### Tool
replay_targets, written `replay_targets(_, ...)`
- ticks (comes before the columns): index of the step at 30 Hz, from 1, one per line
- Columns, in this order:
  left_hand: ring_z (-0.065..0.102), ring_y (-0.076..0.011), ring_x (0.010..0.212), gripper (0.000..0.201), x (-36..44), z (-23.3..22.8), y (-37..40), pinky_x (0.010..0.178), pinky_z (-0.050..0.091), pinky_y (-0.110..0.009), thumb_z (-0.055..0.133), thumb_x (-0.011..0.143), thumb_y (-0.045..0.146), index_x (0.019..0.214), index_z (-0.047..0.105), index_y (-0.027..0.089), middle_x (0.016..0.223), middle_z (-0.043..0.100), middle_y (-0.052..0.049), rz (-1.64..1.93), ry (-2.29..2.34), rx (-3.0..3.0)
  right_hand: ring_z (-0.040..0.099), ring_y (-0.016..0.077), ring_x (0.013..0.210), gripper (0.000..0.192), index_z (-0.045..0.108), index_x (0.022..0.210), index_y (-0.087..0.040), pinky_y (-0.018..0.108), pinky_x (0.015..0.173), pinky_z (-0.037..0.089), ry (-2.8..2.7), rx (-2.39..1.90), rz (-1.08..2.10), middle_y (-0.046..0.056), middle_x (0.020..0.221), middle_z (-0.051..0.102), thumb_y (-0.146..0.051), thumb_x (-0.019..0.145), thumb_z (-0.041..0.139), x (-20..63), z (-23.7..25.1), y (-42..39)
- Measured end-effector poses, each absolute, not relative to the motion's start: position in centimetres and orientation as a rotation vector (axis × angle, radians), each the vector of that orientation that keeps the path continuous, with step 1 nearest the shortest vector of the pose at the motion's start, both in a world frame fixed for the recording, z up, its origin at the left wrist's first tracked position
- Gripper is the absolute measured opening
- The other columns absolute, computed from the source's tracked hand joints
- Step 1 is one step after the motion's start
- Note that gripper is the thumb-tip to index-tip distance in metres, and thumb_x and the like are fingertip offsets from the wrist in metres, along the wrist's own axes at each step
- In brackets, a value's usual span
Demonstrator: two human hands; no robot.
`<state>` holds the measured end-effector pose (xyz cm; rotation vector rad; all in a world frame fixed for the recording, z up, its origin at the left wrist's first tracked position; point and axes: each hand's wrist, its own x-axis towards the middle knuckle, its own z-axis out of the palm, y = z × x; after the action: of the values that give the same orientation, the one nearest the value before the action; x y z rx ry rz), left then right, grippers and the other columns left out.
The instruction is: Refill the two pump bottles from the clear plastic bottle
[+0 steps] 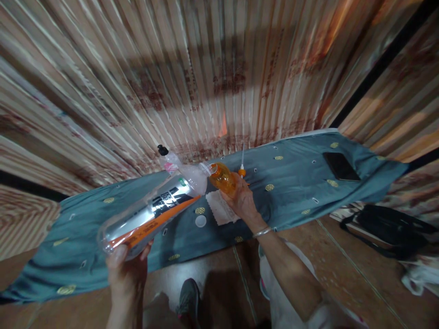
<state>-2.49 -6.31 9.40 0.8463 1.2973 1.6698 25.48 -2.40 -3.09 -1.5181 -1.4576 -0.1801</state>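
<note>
Clear plastic refill bottle (151, 214) tipped neck-to-neck into a small orange bottle (222, 177), transfer under way.
Left hand (126, 269) grips the big bottle's base; right hand (242, 198) is wrapped round the orange one. White cap (200, 221) and pump (242, 170) lie off beside the right hand, so capping remains, seemingly.

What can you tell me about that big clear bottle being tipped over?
The big bottle is clear plastic with a white, black and orange label. It is empty-looking and tilted, base toward the viewer. The left hand grips its base; its neck meets a small orange bottle held by the right hand.
</note>
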Motion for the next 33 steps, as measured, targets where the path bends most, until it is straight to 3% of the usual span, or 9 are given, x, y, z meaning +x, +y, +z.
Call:
replay_targets(18,0.053,-0.0147,0.052,0.041,-2.21,9.52,-6.26,0.036,0.029,-0.020,0.080,0.044,0.044,0.075,0.066,0.021,0.065,0.061,0.000,1.685,1.253,0.830,0.066,0.0339,0.124,0.067,0.042,0.145,-0.014,0.054,0.104,0.059,-1.443,-1.522,-0.203,0.020,0.132,0.067,-0.047,0.092,0.067,25.57,-3.37,-2.19)
replay_targets(33,0.054,-0.0151,0.054,0.035,-1.78,10.00,-6.20,0.035,0.030,-0.019,0.077,0.040,0.037,0.067,0.061,0.021,0.063,0.061,0.001,1.698,1.230,0.768,0.065,0.0331,0.125,0.066,0.045,0.143,-0.014,0.053,0.105,0.058,-1.451,-1.522,-0.120,0.020,0.133,0.067,-0.042,0.089,0.071,25.75,-3.06,-2.35)
